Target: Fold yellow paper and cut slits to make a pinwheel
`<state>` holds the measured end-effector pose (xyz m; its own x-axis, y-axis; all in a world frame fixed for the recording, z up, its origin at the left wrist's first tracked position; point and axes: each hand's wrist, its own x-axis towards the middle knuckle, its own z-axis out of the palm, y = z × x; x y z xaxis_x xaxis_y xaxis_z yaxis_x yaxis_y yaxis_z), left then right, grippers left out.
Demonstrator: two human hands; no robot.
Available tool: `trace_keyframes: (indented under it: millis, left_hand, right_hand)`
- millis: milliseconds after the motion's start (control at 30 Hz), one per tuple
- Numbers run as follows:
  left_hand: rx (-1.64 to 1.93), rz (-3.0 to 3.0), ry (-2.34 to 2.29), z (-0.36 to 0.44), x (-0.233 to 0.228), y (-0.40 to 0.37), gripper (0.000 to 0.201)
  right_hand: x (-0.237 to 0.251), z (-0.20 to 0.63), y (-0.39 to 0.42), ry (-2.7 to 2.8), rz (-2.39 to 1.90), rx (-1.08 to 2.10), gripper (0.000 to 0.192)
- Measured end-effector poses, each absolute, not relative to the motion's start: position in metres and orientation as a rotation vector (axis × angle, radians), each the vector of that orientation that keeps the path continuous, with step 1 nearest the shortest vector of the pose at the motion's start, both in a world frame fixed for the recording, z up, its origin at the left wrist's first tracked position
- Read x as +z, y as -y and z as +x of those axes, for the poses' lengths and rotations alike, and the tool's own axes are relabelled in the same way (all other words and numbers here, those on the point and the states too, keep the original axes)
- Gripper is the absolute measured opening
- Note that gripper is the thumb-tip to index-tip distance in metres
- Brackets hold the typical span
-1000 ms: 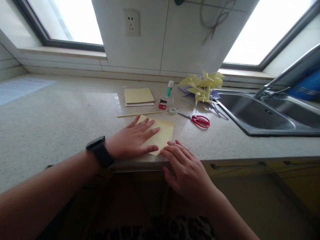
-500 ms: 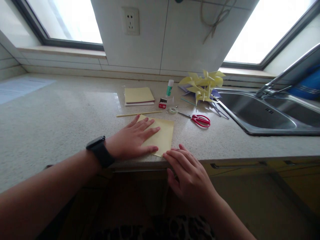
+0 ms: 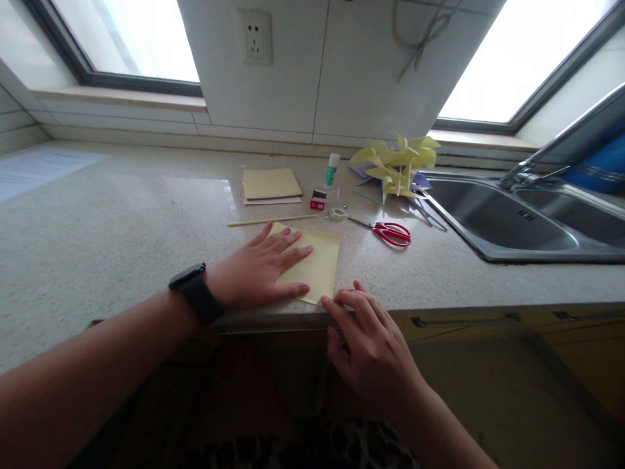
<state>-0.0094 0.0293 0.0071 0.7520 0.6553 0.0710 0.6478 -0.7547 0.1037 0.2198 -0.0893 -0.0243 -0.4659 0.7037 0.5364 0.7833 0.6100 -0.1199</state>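
Flat on the speckled stone tabletop [image 3: 122, 228], near its front edge, lies a pale yellow square sheet of paper [image 3: 319, 260], and the left hand [image 3: 254, 270], with a black watch [image 3: 195, 293] on its wrist, presses on it with fingers spread, grip wide and holding nothing. Just beside it, the right hand [image 3: 371, 345] touches the sheet's near corner with its fingertips [image 3: 328, 303], grip loosely curled and closed on nothing. Farther back lie a thin wooden stick [image 3: 271, 221], red-handled scissors [image 3: 388, 232] and a heap of yellow paper pinwheels [image 3: 398, 166] next to the steel sink [image 3: 508, 221].

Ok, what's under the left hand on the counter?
The left hand lies flat on a yellow paper sheet, whose near corner the right hand touches. The sheet's left part is hidden under the palm.
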Motion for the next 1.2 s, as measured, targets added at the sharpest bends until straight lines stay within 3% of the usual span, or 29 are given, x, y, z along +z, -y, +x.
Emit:
trace_keyframes:
  millis: [200,633,1200]
  left_hand:
    - [0.156,2.882,-1.068,-0.01,0.007,-0.029,0.081]
    - [0.151,2.887,-1.081,-0.01,0.005,-0.03,0.083]
    - [0.18,2.904,-1.072,-0.01,0.002,-0.03,0.08]
  right_hand:
    - [-0.026,0.223,0.089,2.266,-1.109,-0.156,0.035]
    - [-0.022,0.225,0.087,2.298,-1.223,-0.081,0.042]
    - [-0.01,0.212,0.076,2.405,-1.408,-0.086,0.06]
